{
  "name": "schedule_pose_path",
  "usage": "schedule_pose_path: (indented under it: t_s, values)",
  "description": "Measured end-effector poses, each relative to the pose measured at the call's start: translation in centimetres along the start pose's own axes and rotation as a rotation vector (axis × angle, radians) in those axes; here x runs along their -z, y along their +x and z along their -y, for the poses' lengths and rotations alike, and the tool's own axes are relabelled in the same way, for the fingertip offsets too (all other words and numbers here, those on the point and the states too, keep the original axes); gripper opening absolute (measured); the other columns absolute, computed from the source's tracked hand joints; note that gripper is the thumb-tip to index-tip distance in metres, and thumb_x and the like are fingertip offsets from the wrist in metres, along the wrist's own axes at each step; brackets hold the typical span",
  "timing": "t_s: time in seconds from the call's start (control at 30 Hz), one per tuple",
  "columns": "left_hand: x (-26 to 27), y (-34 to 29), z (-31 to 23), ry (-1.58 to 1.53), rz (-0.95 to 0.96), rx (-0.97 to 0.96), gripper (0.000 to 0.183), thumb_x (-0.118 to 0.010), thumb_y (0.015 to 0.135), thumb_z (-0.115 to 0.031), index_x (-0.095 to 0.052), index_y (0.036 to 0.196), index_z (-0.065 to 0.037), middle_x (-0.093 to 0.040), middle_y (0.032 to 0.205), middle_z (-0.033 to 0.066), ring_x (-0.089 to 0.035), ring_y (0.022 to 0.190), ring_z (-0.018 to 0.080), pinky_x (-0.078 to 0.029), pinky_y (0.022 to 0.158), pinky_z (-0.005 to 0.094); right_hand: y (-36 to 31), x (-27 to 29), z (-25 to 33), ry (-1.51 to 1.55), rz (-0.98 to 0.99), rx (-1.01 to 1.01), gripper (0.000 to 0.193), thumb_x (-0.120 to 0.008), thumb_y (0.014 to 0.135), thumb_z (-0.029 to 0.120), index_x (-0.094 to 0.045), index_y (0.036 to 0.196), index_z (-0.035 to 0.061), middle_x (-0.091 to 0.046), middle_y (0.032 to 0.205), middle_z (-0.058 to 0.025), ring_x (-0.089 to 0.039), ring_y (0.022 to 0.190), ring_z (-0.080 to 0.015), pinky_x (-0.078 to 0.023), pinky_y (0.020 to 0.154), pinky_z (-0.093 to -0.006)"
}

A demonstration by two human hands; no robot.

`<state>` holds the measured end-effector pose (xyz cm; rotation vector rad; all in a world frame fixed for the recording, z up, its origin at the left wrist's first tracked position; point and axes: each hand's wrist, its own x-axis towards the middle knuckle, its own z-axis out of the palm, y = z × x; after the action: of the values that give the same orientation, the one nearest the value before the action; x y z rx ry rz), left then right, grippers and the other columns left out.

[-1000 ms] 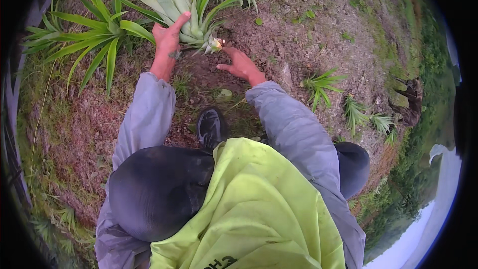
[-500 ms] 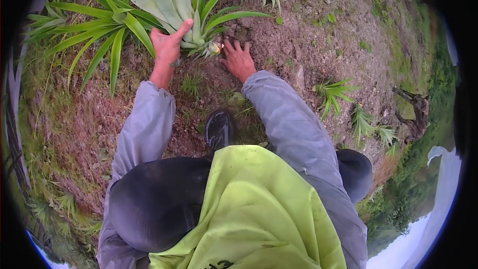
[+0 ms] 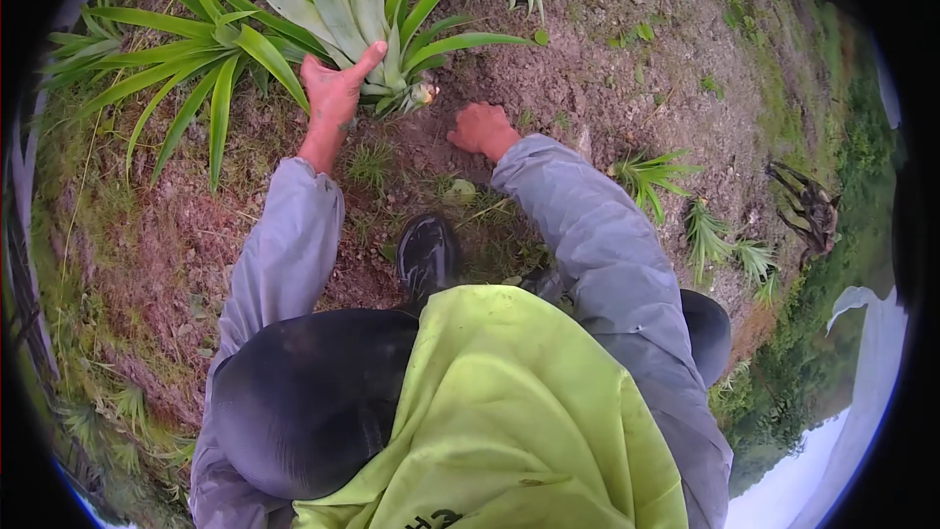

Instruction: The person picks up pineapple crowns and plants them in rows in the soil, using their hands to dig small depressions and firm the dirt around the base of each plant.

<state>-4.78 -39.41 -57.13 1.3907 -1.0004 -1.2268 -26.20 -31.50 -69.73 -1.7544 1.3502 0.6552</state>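
Observation:
My left hand (image 3: 335, 98) grips a pineapple plant (image 3: 368, 10) low on its broad grey-green leaves, the thumb lying over them and the other fingers hidden behind. The plant leans on the ground, its pale, broken-looking base pointing right toward my other hand. Just right of that base, my right hand (image 3: 483, 129) is closed over the bare reddish soil (image 3: 548, 88), apart from the plant. Its fingers curl under, so whatever they hold, if anything, cannot be seen.
A bright green spiky plant (image 3: 227, 37) grows beside my left hand. Smaller spiky plants (image 3: 651, 176) dot the slope at right, near a dark piece of wood (image 3: 808, 211). My black boot (image 3: 427, 253) stands below my hands. Grass tufts (image 3: 370, 167) grow nearby.
My right hand has drawn back toward me and slightly right, from fingers spread on the soil by the plant's base to a closed hand. My left hand keeps its grip on the pineapple plant.

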Motion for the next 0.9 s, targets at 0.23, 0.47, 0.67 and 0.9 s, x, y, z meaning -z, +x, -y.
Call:
schedule_pose_path:
  t_s: [0.23,0.47,0.67,0.9]
  values:
    - [-1.2,-1.5,2.1,-0.016,0.044,-0.040,0.055,-0.091,0.076,-0.005,-0.061,0.120,0.007,-0.071,0.116,0.0113,-0.069,0.099,0.0192,-0.056,0.092,0.0343,-2.0,1.1,1.2,-0.095,-0.091,0.179,0.056,-0.061,0.094,0.055,-0.071,0.128,0.0119,-0.061,0.140,-0.0130,-0.048,0.137,-0.0384,-0.039,0.111,-0.0597]
    - [-3.8,-1.4,7.9,0.055,0.207,-0.033,0.051,-0.092,0.074,-0.005,-0.065,0.116,0.006,-0.072,0.112,0.0103,-0.070,0.098,0.0186,-0.057,0.091,0.0348,0.1,-2.9,0.9,-0.072,-0.235,0.055,0.059,-0.064,0.092,0.052,-0.066,0.135,0.0122,-0.063,0.136,-0.0128,-0.054,0.131,-0.0361,-0.042,0.109,-0.0578]
    - [-5.1,-1.4,11.5,0.258,0.304,-0.131,0.055,-0.094,0.070,-0.019,-0.068,0.115,0.001,-0.077,0.104,0.0113,-0.073,0.091,0.0179,-0.059,0.085,0.0357,-3.4,-1.8,0.2,-0.028,-0.076,0.076,0.055,-0.064,0.093,0.048,-0.063,0.137,0.0148,-0.063,0.135,-0.0114,-0.058,0.127,-0.0368,-0.045,0.106,-0.0578]
    - [-6.4,-3.0,12.0,0.369,0.417,-0.085,0.049,-0.093,0.070,-0.020,-0.071,0.109,0.000,-0.079,0.097,0.0116,-0.076,0.087,0.0200,-0.060,0.081,0.0366,-5.6,-3.5,-0.6,0.005,-0.304,0.094,0.053,-0.067,0.091,0.047,-0.063,0.134,0.0162,-0.063,0.130,-0.0097,-0.056,0.127,-0.0385,-0.046,0.103,-0.0583]
